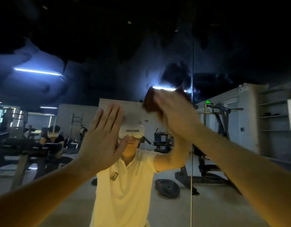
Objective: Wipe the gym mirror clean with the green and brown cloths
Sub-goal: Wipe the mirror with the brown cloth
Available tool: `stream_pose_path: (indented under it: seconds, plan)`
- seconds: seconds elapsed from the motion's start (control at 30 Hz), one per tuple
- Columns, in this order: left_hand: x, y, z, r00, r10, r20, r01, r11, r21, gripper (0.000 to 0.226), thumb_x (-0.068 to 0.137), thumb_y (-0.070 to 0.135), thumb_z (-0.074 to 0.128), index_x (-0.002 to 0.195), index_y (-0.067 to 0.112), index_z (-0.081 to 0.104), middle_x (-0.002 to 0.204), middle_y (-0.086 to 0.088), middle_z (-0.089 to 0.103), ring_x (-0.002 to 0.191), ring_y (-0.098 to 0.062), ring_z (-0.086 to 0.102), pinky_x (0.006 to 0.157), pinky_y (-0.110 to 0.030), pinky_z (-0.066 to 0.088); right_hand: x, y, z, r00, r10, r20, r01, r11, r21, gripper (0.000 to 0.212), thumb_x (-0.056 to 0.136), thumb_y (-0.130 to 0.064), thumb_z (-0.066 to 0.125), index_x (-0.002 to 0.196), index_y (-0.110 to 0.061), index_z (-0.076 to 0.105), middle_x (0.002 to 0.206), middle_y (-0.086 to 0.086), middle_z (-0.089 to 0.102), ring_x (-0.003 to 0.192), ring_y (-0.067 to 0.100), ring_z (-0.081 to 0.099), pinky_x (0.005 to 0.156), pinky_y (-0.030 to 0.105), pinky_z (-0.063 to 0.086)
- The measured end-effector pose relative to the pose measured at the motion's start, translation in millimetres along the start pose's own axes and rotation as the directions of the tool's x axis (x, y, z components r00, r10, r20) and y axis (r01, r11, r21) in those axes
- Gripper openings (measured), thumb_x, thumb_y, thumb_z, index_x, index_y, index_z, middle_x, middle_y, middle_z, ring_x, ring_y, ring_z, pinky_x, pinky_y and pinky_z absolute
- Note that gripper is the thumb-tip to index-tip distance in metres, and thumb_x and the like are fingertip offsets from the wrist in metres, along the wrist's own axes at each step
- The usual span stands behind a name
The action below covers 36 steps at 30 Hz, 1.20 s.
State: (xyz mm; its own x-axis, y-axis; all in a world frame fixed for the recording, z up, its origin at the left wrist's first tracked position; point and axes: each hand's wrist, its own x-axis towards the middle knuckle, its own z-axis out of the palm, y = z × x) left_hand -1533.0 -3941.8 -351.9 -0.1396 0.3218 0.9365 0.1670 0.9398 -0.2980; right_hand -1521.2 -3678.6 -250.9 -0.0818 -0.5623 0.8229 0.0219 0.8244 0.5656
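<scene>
The gym mirror [95, 59] fills the whole view and reflects a dim gym. My right hand [176, 112] is raised at centre right and presses a brown cloth [151, 100] flat against the glass; the hand is blurred. My left hand [104, 136] lies flat on the mirror left of centre, fingers straight and together, holding nothing. No green cloth is in sight. A vertical seam [192, 112] in the mirror runs just right of the brown cloth.
The glass reflects a person in a white shirt [125, 185] wearing a headset, weight machines, a weight plate on the floor [167, 188], shelves at the right and another person at the left.
</scene>
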Motion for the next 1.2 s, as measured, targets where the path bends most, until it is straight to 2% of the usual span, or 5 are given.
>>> stream_pose_path:
  seconds: [0.2, 0.4, 0.53, 0.8, 1.2]
  plan:
    - [1.3, -3.3, 4.2, 0.999, 0.026, -0.038, -0.026, 1.0, 0.01, 0.079, 0.106, 0.055, 0.027, 0.163, 0.002, 0.012, 0.171, -0.018, 0.006, 0.16, -0.029, 0.001, 0.129, -0.051, 0.011, 76.6, -30.3, -6.0, 0.835, 0.538, -0.113, -0.495, 0.826, 0.269, 0.057, 0.101, -0.02, 0.047, 0.156, -0.01, 0.038, 0.167, 0.011, 0.031, 0.156, 0.027, 0.024, 0.129, 0.044, 0.014]
    - [-4.0, -6.8, 0.2, 0.997, 0.058, -0.042, -0.06, 0.998, -0.037, 0.071, 0.109, 0.046, 0.017, 0.162, 0.0, 0.015, 0.171, -0.02, 0.007, 0.16, -0.031, 0.004, 0.128, -0.054, 0.017, -110.0, -143.2, -1.3, 0.998, 0.067, 0.017, -0.069, 0.967, 0.247, 0.074, 0.087, -0.009, 0.065, 0.156, -0.012, 0.038, 0.169, 0.009, 0.022, 0.157, 0.028, 0.02, 0.127, 0.05, 0.015]
    - [-8.7, -0.7, -0.8, 0.999, 0.037, -0.017, -0.037, 0.999, -0.033, 0.073, 0.108, 0.048, 0.011, 0.163, 0.0, 0.012, 0.171, -0.021, 0.004, 0.16, -0.032, 0.002, 0.127, -0.056, 0.017, -137.1, -98.1, -12.7, 0.856, -0.466, 0.224, 0.437, 0.884, 0.169, 0.061, 0.093, -0.015, 0.054, 0.152, -0.014, 0.039, 0.162, 0.011, 0.04, 0.149, 0.032, 0.039, 0.126, 0.048, 0.026]
    - [-15.0, 13.2, 1.2, 1.0, -0.031, 0.001, 0.031, 0.997, -0.064, 0.076, 0.108, 0.051, 0.015, 0.163, 0.0, 0.008, 0.172, -0.019, 0.0, 0.16, -0.031, -0.003, 0.128, -0.055, 0.011, -11.3, -31.8, -8.7, 0.889, 0.457, -0.012, -0.438, 0.86, 0.261, 0.054, 0.103, -0.025, 0.039, 0.154, -0.008, 0.043, 0.166, 0.015, 0.029, 0.154, 0.031, 0.026, 0.127, 0.048, 0.02]
    - [-149.8, 54.3, 13.6, 0.978, 0.123, 0.167, -0.106, 0.988, -0.109, 0.072, 0.107, 0.041, 0.036, 0.162, 0.001, 0.016, 0.171, -0.021, 0.008, 0.16, -0.032, 0.006, 0.124, -0.058, 0.021, -274.3, -184.4, 1.7, 0.989, -0.113, 0.097, 0.076, 0.943, 0.325, 0.054, 0.099, -0.013, 0.052, 0.152, -0.02, 0.045, 0.163, 0.016, 0.034, 0.151, 0.033, 0.033, 0.111, 0.055, 0.041]
